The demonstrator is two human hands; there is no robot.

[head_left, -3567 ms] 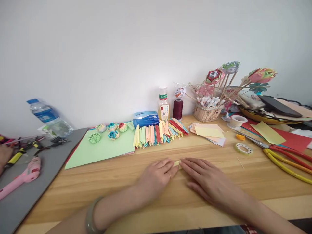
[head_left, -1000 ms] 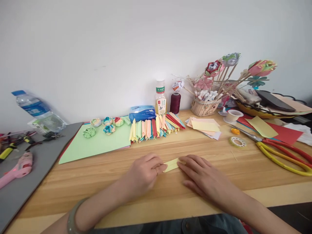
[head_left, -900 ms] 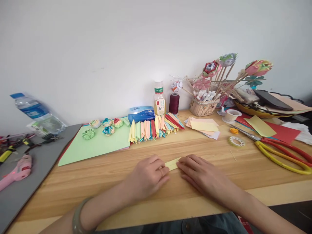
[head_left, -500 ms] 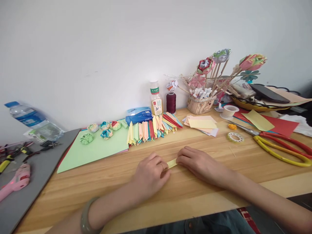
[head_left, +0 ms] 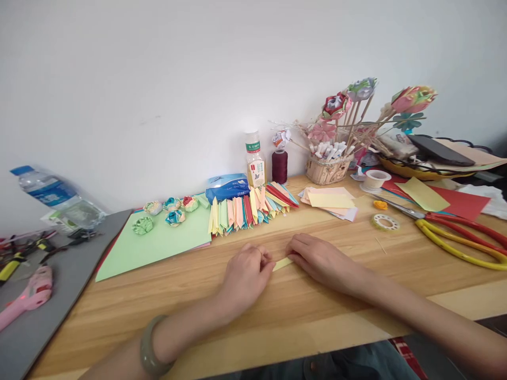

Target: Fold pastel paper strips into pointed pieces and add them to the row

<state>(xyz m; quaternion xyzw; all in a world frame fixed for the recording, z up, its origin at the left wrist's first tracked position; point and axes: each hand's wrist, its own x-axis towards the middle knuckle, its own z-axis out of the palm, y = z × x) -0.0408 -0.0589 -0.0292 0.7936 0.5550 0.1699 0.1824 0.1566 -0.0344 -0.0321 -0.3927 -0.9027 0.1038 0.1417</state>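
Observation:
A narrow yellow paper strip (head_left: 282,263) lies low over the wooden table, between my two hands. My left hand (head_left: 249,272) pinches its left end, thumb against the curled fingers. At the other end, the fingers of my right hand (head_left: 312,258) are bent over the strip and hide that end. Beyond my hands stands a row of folded paper pieces (head_left: 245,211) in several colours. A stack of pale paper slips (head_left: 328,199) rests behind my right hand.
On the right lie large scissors (head_left: 455,237), a tape roll (head_left: 385,222) and a thin stick (head_left: 381,245). Paper flowers (head_left: 175,217) sit on green sheets (head_left: 154,248) at left. A pink glue gun (head_left: 31,295) lies on a grey board (head_left: 75,279). Bottles stand by the wall.
My left hand has turned slightly, its thumb now nearer the fingertips on the strip. My right hand still holds the other end. The whole view has shifted a little.

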